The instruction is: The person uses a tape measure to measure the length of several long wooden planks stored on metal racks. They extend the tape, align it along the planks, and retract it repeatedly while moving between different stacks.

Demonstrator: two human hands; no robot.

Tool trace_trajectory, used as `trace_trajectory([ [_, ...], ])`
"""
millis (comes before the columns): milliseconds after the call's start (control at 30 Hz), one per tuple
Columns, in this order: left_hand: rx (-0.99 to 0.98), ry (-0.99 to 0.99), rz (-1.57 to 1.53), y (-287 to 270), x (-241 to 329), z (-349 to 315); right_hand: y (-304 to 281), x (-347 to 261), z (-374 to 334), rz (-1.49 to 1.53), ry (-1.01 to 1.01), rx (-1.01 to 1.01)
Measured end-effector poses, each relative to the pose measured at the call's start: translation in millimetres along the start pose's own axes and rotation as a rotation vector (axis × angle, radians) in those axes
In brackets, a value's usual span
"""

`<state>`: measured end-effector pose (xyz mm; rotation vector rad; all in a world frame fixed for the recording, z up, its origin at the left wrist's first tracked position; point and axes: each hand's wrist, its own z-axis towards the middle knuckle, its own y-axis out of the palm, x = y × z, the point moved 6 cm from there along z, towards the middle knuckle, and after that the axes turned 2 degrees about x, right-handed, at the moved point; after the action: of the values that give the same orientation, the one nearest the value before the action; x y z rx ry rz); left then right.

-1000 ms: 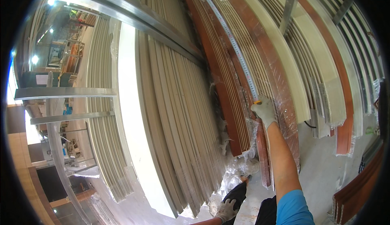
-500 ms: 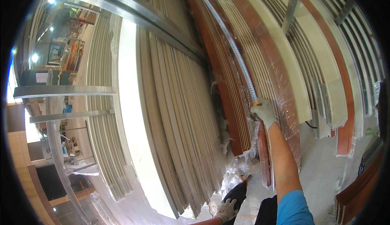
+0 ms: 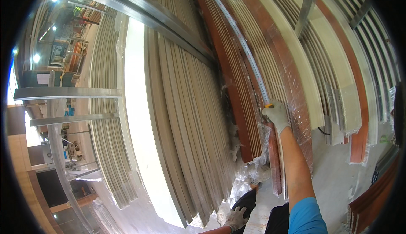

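Observation:
My right hand (image 3: 277, 116), in a pale work glove, is closed around a tape measure; most of its case is hidden in the palm, and a yellow part (image 3: 269, 106) shows at the fingertips. The white tape blade (image 3: 250, 58) runs from it, far up along the stacked panels. Beneath lie ribbed cream and red-brown panels (image 3: 237, 103) wrapped in clear film. My left hand (image 3: 237, 219), also gloved, rests with fingers spread on the dark cloth over my knee (image 3: 246, 202), holding nothing.
Long beige panels (image 3: 182, 120) stand stacked left of the tape, beside a bright white panel (image 3: 144, 120). Metal rack bars (image 3: 148, 14) cross over them. More wrapped panels (image 3: 334, 65) stand to the right. Crumpled clear film (image 3: 249, 175) lies near my knee.

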<state>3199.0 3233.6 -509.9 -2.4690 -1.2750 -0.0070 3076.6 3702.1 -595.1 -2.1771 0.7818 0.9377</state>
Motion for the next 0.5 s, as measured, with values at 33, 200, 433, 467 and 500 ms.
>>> trace_trajectory([
  [33, 0.002, 0.006, -0.009, 0, 0, 0, 1, 2, 2, -0.005, 0.004, 0.001],
  [200, -0.001, 0.003, -0.014, 1, 0, 1, 1, 5, 6, 0.02, -0.023, 0.021],
  [433, -0.002, 0.001, -0.022, 1, 2, 1, -2, -6, 4, 0.073, -0.044, -0.021],
  [467, 0.004, 0.003, -0.023, 0, 3, 1, -2, -7, 4, 0.099, -0.037, 0.002],
  [500, 0.001, 0.0, -0.021, 0, 2, 1, 0, -8, 4, 0.15, -0.023, -0.015],
])
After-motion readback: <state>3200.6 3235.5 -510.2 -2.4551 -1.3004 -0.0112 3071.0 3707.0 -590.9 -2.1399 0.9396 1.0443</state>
